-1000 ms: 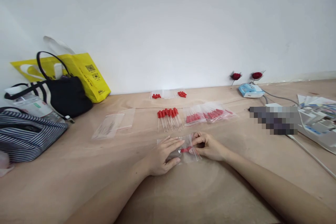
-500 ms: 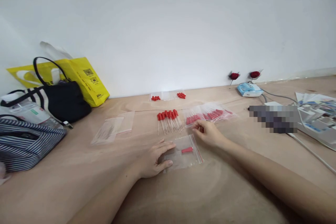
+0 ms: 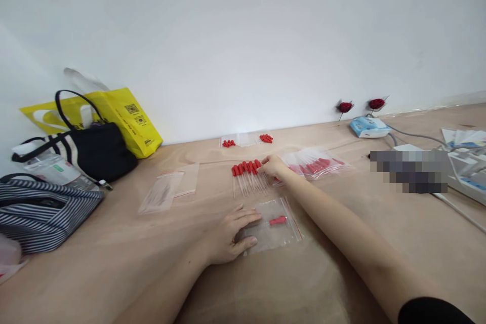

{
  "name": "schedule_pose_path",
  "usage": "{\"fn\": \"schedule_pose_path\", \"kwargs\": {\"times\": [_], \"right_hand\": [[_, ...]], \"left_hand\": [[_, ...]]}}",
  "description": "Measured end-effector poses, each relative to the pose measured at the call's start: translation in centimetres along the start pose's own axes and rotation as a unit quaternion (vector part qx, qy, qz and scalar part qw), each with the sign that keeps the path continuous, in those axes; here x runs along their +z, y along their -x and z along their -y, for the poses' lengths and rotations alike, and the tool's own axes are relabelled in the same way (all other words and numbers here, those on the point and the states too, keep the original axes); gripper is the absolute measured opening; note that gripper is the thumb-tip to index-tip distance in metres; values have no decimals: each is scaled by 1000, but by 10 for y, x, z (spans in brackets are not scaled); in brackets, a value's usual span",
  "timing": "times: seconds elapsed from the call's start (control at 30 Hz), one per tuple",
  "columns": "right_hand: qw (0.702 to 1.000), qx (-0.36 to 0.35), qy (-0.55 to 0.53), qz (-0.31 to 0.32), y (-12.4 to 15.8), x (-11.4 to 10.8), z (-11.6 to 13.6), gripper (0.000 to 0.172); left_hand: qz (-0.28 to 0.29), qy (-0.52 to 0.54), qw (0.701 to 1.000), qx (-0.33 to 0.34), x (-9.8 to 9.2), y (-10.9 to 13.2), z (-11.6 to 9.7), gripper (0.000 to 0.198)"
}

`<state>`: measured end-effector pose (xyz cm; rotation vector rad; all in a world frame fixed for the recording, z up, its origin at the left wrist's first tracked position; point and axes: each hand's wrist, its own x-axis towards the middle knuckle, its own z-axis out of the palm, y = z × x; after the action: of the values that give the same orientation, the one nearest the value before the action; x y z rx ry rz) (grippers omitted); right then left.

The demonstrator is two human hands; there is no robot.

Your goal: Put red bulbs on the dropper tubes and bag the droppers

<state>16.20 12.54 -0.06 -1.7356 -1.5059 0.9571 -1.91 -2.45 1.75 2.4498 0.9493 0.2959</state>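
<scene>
My left hand [image 3: 235,233] lies with fingers apart on the left edge of a clear zip bag [image 3: 268,238]. Inside that bag is one red-bulbed dropper [image 3: 278,220]. Beyond it, several droppers with red bulbs [image 3: 245,167] and thin clear stems lie side by side on the wooden table. My right hand [image 3: 272,167] is at the right end of this row, fingertips pinched at a red bulb. To its right are filled zip bags [image 3: 317,163] with red-bulbed droppers. Flat clear bags [image 3: 161,192] lie to the left.
Two small groups of red bulbs [image 3: 229,144] lie in clear bags near the wall. At left stand a yellow bag [image 3: 132,121], a black bag [image 3: 108,152] and a striped pouch [image 3: 34,217]. A blue-white packet [image 3: 369,127] and cables are at right.
My right hand has moved left and away from me, from the filled bags to the row of droppers. My left hand stays on the zip bag. The view has shifted slightly.
</scene>
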Motion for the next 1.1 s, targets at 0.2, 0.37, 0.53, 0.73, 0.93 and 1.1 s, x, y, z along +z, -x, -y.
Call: {"fn": "schedule_pose_path", "kwargs": {"times": [0.2, 0.37, 0.53, 0.73, 0.93, 1.1], "right_hand": [[995, 17, -95, -11, 1, -3, 4, 28], [981, -21, -190, -38, 27, -38, -3, 45], [949, -120, -289, -52, 72, -71, -51, 61], [931, -118, -328, -110, 106, -68, -84, 51], [926, -105, -351, -92, 115, -56, -76, 49], [919, -99, -380, -44, 117, -53, -76, 47]], "left_hand": [[2, -6, 1000, 6, 1, 0, 2, 44], [0, -5, 1000, -1, 0, 1, 0, 44], [-2, -1, 1000, -3, 1, 0, 1, 42], [-17, 6, 1000, -4, 4, 0, 4, 39], [-19, 2, 999, -28, 2, 1, 2, 36], [-2, 2, 1000, -29, 1, 2, 1, 42]]}}
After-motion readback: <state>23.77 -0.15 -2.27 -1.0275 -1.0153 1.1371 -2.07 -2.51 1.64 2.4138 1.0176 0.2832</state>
